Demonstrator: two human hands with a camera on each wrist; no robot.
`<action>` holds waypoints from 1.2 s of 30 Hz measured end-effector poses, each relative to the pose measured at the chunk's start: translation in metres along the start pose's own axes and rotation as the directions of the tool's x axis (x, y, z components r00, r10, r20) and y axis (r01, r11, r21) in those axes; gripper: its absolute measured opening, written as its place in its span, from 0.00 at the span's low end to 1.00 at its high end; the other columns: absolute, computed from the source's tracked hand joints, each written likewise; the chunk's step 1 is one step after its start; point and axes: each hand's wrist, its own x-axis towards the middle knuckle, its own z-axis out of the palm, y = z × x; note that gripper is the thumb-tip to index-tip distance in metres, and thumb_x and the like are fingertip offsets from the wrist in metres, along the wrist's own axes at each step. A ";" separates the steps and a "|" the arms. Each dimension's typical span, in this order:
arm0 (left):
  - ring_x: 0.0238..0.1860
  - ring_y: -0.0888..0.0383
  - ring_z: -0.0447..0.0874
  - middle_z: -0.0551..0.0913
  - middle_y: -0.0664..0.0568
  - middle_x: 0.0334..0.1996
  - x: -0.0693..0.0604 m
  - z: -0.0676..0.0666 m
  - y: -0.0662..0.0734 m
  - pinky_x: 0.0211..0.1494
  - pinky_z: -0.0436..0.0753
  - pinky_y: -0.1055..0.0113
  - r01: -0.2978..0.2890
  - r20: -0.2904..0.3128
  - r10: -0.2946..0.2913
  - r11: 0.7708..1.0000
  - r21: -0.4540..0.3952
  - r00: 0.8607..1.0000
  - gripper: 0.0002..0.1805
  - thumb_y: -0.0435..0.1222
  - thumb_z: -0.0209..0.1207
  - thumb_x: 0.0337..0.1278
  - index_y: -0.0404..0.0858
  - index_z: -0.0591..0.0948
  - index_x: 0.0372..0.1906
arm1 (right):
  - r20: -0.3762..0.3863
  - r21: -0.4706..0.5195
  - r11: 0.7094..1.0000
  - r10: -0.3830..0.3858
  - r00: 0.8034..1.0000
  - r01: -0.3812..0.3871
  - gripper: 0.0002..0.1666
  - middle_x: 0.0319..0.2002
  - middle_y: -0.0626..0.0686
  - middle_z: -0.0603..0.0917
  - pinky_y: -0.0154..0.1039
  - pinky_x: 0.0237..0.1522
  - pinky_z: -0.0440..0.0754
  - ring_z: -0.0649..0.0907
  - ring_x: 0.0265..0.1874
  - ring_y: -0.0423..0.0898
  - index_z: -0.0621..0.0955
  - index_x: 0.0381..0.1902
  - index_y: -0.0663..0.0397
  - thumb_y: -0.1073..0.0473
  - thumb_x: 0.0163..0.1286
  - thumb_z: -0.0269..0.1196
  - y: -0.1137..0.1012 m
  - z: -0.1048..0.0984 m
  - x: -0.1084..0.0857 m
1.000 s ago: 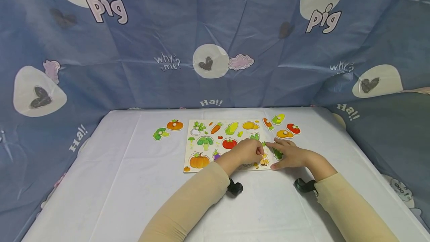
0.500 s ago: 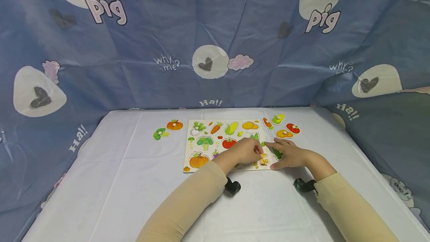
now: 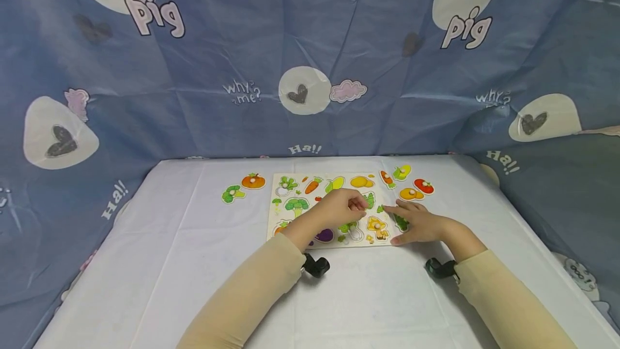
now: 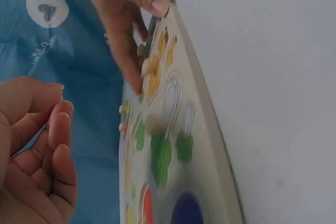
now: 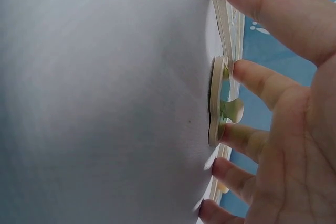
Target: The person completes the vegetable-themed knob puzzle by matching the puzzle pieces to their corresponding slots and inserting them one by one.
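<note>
Above the vegetable board (image 3: 315, 244), the left hand (image 3: 340, 210) hovers with loosely curled fingers and nothing visible in them. In the left wrist view, this hand (image 4: 37, 140) has its thumb and index fingertips close together. Below and right of it, a knobbed mushroom piece (image 3: 375, 225) lies in the board's lower right part. The right hand (image 3: 423, 225) spreads its fingers at the board's right edge, thumb at the lower corner. Under its fingers lies a loose green piece (image 3: 400, 222); the right wrist view shows this piece (image 5: 215, 103) beside the fingertips.
Right of the board's upper part lie loose knobbed pieces: carrot (image 3: 387, 179), corn (image 3: 402, 172), tomato (image 3: 423, 186) and potato (image 3: 411, 194). Left of it are a broccoli piece (image 3: 233, 193) and a pumpkin piece (image 3: 253, 181). A patterned blue cloth (image 3: 203, 123) stands behind the white table (image 3: 203, 273).
The left hand has moved left and up from the mushroom piece, whose knob now shows, and its fingers have loosened. The right hand has stayed in place.
</note>
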 end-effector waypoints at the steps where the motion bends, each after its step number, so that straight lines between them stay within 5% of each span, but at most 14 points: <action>1: 0.35 0.63 0.79 0.82 0.60 0.34 -0.003 -0.003 0.000 0.41 0.80 0.71 0.006 -0.010 -0.006 1.000 -0.001 1.000 0.09 0.38 0.64 0.65 0.40 0.85 0.46 | 0.000 0.002 1.000 0.000 1.000 0.000 0.59 0.77 0.69 0.48 0.80 0.61 0.54 0.48 0.73 0.75 0.60 0.78 0.46 0.31 0.56 0.70 -0.001 0.000 0.000; 13: 0.37 0.59 0.78 0.81 0.57 0.33 -0.038 -0.031 -0.011 0.41 0.80 0.68 0.036 -0.114 -0.038 0.999 -0.021 0.993 0.09 0.38 0.65 0.64 0.39 0.85 0.46 | -0.006 0.013 1.000 -0.010 1.000 0.010 0.60 0.78 0.69 0.48 0.81 0.61 0.52 0.47 0.73 0.75 0.60 0.78 0.47 0.31 0.56 0.71 0.002 0.003 -0.002; 21: 0.40 0.56 0.78 0.82 0.57 0.36 -0.058 -0.056 -0.028 0.48 0.79 0.61 0.053 -0.248 -0.064 0.997 -0.051 0.967 0.10 0.38 0.65 0.64 0.40 0.84 0.47 | -0.009 0.015 1.000 -0.014 1.000 0.015 0.60 0.78 0.69 0.47 0.81 0.61 0.52 0.48 0.73 0.75 0.60 0.78 0.47 0.30 0.56 0.71 0.002 0.003 -0.002; 31: 0.46 0.55 0.79 0.83 0.54 0.41 -0.085 -0.088 -0.062 0.53 0.77 0.56 0.119 -0.420 -0.121 0.992 -0.030 0.900 0.09 0.38 0.63 0.66 0.42 0.83 0.48 | -0.009 0.005 1.000 -0.014 1.000 0.014 0.60 0.78 0.68 0.48 0.81 0.60 0.53 0.48 0.73 0.75 0.60 0.78 0.47 0.30 0.56 0.71 0.000 0.001 -0.001; 36: 0.50 0.50 0.80 0.83 0.50 0.45 -0.099 -0.101 -0.082 0.55 0.77 0.52 0.189 -0.506 -0.169 0.982 -0.012 0.846 0.12 0.38 0.62 0.67 0.39 0.82 0.51 | -0.009 0.003 1.000 -0.001 1.000 0.001 0.60 0.78 0.68 0.48 0.81 0.61 0.53 0.49 0.73 0.75 0.60 0.78 0.45 0.30 0.56 0.71 0.000 0.002 -0.001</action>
